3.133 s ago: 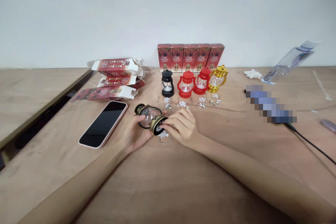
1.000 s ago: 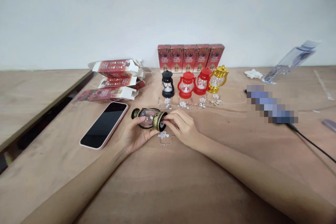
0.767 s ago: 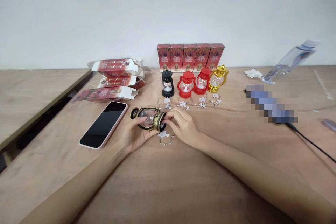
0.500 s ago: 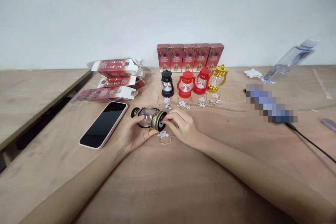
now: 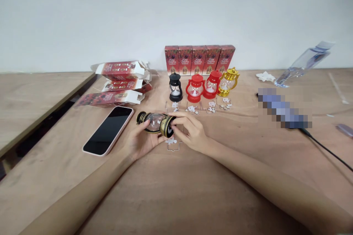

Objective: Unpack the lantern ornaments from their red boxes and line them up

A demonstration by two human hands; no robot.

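A small black-and-gold toy lantern (image 5: 156, 122) with a clear globe lies on its side just above the wooden table (image 5: 176, 191). My left hand (image 5: 140, 140) cups it from below, thumb on the globe. My right hand (image 5: 189, 131) has its fingertips pinched on the lantern's round base at the right end. Under my hands a thin wire handle with white bits (image 5: 172, 143) lies on the table.
Further back stand a black lantern (image 5: 175, 87), two red lanterns (image 5: 203, 86) and a gold lantern (image 5: 228, 82), small parts in front of them, and a row of red boxes (image 5: 200, 60). Opened boxes (image 5: 120, 84) and a phone (image 5: 109, 129) lie left. A cable (image 5: 325, 149) runs right.
The lantern has turned a little in my hands and moved slightly away from me. My right fingers keep working at its base. Nothing else has moved.
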